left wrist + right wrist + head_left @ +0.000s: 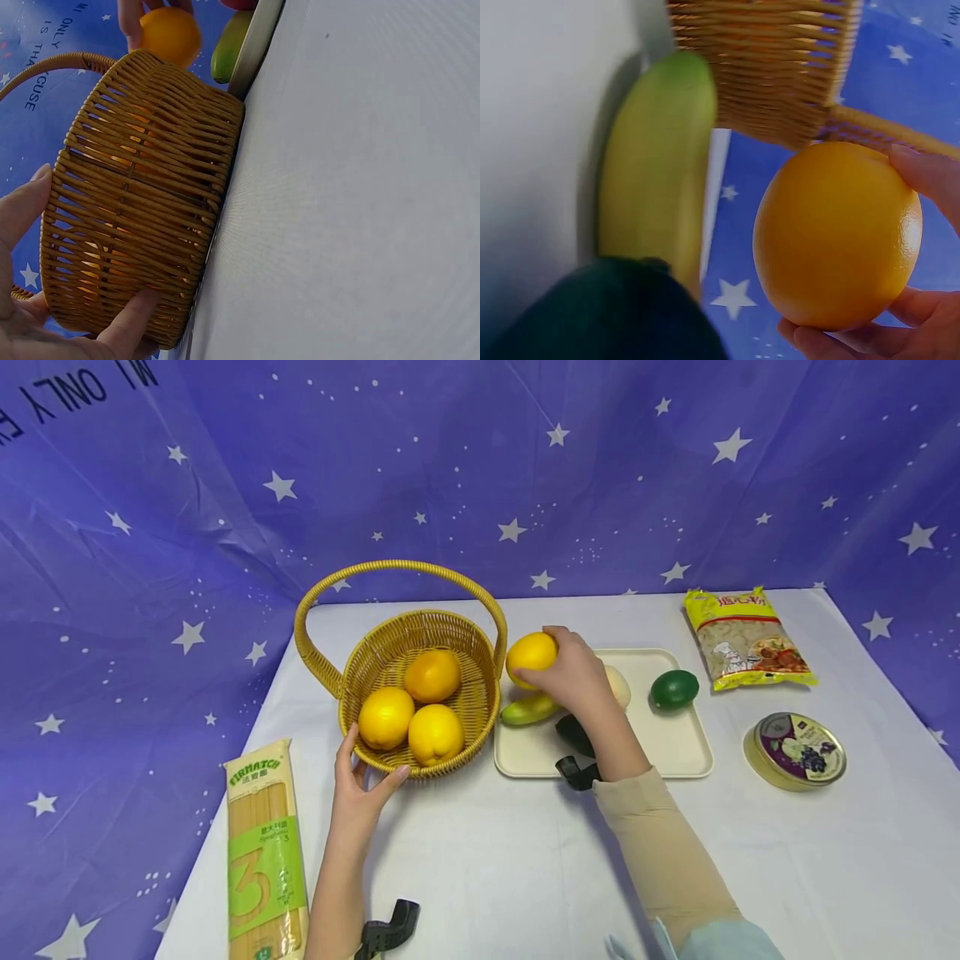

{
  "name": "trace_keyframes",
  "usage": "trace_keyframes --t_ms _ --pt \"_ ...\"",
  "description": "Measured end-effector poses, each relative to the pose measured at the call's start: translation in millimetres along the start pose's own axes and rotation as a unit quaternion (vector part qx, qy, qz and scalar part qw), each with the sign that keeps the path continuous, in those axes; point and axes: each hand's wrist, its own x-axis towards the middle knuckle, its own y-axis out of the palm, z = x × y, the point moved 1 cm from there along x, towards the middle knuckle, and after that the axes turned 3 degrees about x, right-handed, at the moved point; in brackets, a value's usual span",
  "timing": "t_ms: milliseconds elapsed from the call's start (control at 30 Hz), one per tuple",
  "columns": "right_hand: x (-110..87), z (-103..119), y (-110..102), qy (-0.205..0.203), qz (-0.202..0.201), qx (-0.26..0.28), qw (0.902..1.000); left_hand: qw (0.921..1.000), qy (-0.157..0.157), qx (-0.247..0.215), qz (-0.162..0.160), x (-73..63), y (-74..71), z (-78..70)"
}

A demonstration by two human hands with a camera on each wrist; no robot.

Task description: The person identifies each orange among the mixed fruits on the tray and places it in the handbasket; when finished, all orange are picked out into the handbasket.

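Note:
My right hand (573, 672) holds an orange (531, 656) between thumb and fingers, above the tray's left edge and beside the basket. In the right wrist view the held orange (836, 236) is apart from the basket wall. My left hand (363, 797) grips the front-left of the wicker basket (471, 693), thumb and fingers spread at its rim and wall. Inside the basket lie three oranges (437, 735). A long yellow-green fruit (528, 710) lies on the cream tray (667, 747) under the held orange.
On the tray are a dark green item (573, 733), partly hidden by my right arm, a pale round item (619, 685) and a green oval fruit (675, 691). A yellow pasta bag (750, 639) and round tin (797, 752) are at right; a spaghetti pack (266, 852) lies left.

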Motion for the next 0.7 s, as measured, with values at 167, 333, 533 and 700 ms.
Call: trace_keyframes --t_ms 167,333,533,700 --pt "-18.7 6 -9 -0.012 -0.002 0.01 0.9999 1.0 0.006 -0.003 0.0 -1.4 -0.1 -1.2" --pt "-38.9 14 -13 -0.042 0.014 0.044 0.9981 0.9999 0.012 -0.004 0.0 -1.0 0.1 -1.2" --pt "-56.4 28 -4 -0.057 0.045 0.094 0.9929 0.9999 0.013 -0.009 0.0 -1.2 -0.3 -1.6" --pt "-59.9 38 13 -0.073 0.059 0.121 0.9881 0.9999 0.015 -0.004 0.002 -2.5 -0.4 -2.2"
